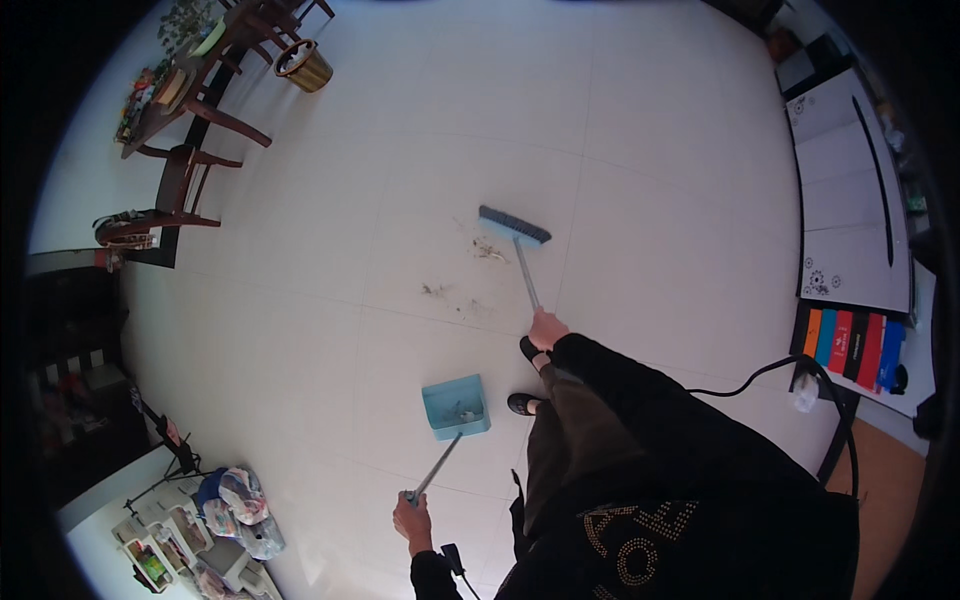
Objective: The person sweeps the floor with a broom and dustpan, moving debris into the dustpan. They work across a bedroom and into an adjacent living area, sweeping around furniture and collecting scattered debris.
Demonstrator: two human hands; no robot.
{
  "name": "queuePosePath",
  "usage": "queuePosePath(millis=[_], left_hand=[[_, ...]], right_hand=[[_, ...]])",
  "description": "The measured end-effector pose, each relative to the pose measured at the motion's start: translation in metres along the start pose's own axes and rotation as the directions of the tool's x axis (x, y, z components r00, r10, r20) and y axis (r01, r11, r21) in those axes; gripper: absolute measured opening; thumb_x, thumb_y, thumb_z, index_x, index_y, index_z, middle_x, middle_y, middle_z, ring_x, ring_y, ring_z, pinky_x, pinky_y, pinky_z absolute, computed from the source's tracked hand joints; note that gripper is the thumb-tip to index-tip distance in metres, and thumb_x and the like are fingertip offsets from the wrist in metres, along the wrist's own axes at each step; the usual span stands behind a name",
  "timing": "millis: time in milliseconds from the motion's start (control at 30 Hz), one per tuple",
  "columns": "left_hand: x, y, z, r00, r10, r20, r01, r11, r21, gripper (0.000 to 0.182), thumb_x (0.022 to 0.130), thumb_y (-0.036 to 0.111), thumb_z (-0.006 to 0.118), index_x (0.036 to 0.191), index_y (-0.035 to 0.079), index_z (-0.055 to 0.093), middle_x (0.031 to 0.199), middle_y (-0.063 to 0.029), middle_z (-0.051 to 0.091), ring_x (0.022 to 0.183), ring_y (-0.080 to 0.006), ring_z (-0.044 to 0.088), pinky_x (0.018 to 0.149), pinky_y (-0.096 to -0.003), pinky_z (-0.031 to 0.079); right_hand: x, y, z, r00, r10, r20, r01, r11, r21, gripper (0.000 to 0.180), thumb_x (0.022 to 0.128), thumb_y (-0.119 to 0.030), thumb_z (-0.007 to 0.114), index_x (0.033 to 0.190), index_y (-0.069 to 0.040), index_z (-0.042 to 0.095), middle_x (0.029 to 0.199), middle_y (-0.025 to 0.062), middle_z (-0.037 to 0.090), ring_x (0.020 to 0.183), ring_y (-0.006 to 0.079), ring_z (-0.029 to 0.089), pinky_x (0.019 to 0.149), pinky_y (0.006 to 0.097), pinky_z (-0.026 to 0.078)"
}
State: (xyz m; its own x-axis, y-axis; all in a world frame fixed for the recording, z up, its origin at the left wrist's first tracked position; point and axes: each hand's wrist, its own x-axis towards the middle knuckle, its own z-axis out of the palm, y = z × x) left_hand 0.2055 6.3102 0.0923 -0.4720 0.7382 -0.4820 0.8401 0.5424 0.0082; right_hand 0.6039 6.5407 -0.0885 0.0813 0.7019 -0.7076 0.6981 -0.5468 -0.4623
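Note:
My right hand (549,330) grips the grey handle of a broom (516,226), whose blue head with dark bristles rests on the pale tiled floor. Beside the broom head lies a small heap of debris (489,250); a further patch of dirt (433,289) is scattered lower left of it. My left hand (412,519) is closed round the end of the handle of a light blue long-handled dustpan (456,407). Some debris lies inside the dustpan, which is on the floor in front of my feet, its open side not clearly told.
At upper left stand a wooden table (169,105), chairs (174,187) and a gold-coloured waste bin (304,66). Plastic bags (244,506) lie by shelves at lower left. A white cabinet (851,195) and coloured boxes (840,345) line the right. A black cable (750,384) runs from my clothing.

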Motion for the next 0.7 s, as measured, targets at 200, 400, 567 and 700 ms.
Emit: queuePosePath(millis=[200, 400, 567, 700], left_hand=[[-0.009, -0.010, -0.002, 1.000, -0.008, -0.020, 0.008, 1.000, -0.012, 0.033, 0.075, 0.030, 0.073, 0.098, 0.010, 0.062, 0.086, -0.0131, 0.068, 0.083, -0.0353, 0.065, 0.070, -0.0467, 0.049], [-0.024, -0.023, 0.011, 0.998, -0.065, 0.001, 0.065, 0.998, 0.001, 0.032, 0.076, 0.031, 0.072, 0.097, 0.010, 0.061, 0.088, -0.0125, 0.068, 0.085, -0.0352, 0.064, 0.072, -0.0472, 0.049], [-0.035, -0.031, 0.021, 0.999, -0.034, -0.026, 0.033, 0.999, -0.029, 0.030, 0.078, 0.030, 0.071, 0.099, 0.011, 0.059, 0.085, -0.0127, 0.068, 0.083, -0.0359, 0.064, 0.070, -0.0480, 0.049], [-0.039, -0.037, 0.025, 0.997, -0.071, -0.014, 0.071, 0.997, -0.011, 0.030, 0.078, 0.030, 0.071, 0.099, 0.012, 0.059, 0.086, -0.0123, 0.068, 0.083, -0.0355, 0.065, 0.069, -0.0475, 0.050]], right_hand=[[-0.068, -0.002, 0.007, 0.974, 0.021, 0.228, -0.018, 1.000, -0.014, 0.039, 0.080, -0.008, 0.048, 0.114, 0.011, 0.043, 0.098, 0.0332, 0.060, 0.094, 0.0457, 0.060, 0.079, 0.0495, 0.049], [-0.107, 0.023, 0.013, 0.997, -0.056, 0.049, 0.057, 0.998, -0.007, 0.031, 0.083, -0.015, 0.047, 0.108, 0.001, 0.055, 0.103, 0.0297, 0.060, 0.099, 0.0487, 0.056, 0.085, 0.0530, 0.046], [-0.110, 0.027, -0.009, 0.996, 0.046, 0.070, -0.043, 0.998, -0.048, 0.030, 0.083, -0.016, 0.045, 0.102, 0.003, 0.058, 0.102, 0.0298, 0.061, 0.101, 0.0465, 0.056, 0.088, 0.0523, 0.045], [-0.119, 0.014, -0.036, 0.991, 0.038, 0.128, -0.040, 0.999, 0.010, 0.025, 0.082, -0.013, 0.046, 0.097, 0.003, 0.059, 0.090, 0.0270, 0.063, 0.088, 0.0453, 0.060, 0.079, 0.0499, 0.049]])
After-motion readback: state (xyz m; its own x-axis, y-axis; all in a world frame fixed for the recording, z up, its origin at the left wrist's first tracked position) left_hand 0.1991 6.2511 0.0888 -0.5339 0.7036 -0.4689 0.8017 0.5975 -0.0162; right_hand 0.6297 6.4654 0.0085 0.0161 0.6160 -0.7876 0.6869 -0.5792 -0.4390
